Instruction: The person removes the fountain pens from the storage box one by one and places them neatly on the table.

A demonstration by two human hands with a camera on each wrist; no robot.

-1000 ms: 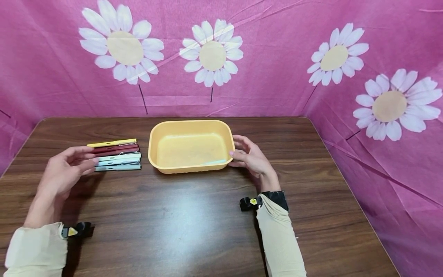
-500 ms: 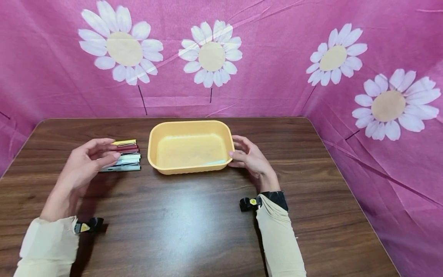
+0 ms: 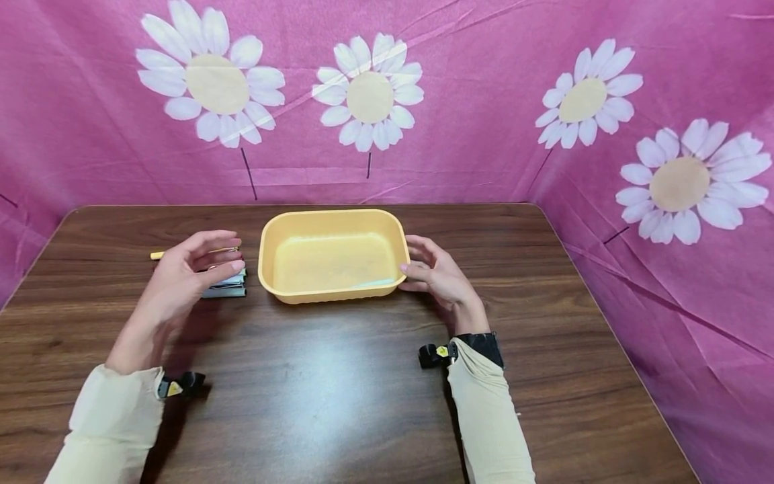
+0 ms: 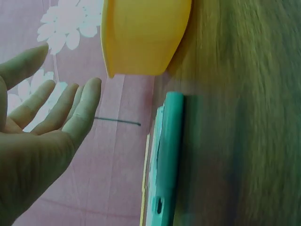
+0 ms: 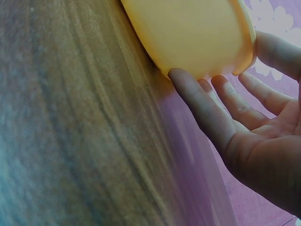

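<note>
My left hand (image 3: 190, 269) hovers over a row of pens (image 3: 225, 292) at the left, its fingers apart from the thumb and nothing between them. It hides most of the row; one end of a yellow pen (image 3: 157, 255) shows behind it. In the left wrist view a teal pen (image 4: 170, 141) lies nearest, below the relaxed fingers. My right hand (image 3: 440, 275) holds the right end of a yellow plastic tray (image 3: 331, 296), thumb over the rim and fingers against the outer wall. Inside the tray lies a slim pale blue thing (image 3: 373, 284), probably a pen.
Everything rests on a dark wood table (image 3: 320, 390). A pink cloth (image 3: 478, 121) printed with white daisies hangs behind the table and along its right side. Each wrist carries a small black camera mount.
My left hand has moved rightward along the pens, from their left ends toward their right ends near the tray. The right hand and the tray have stayed put.
</note>
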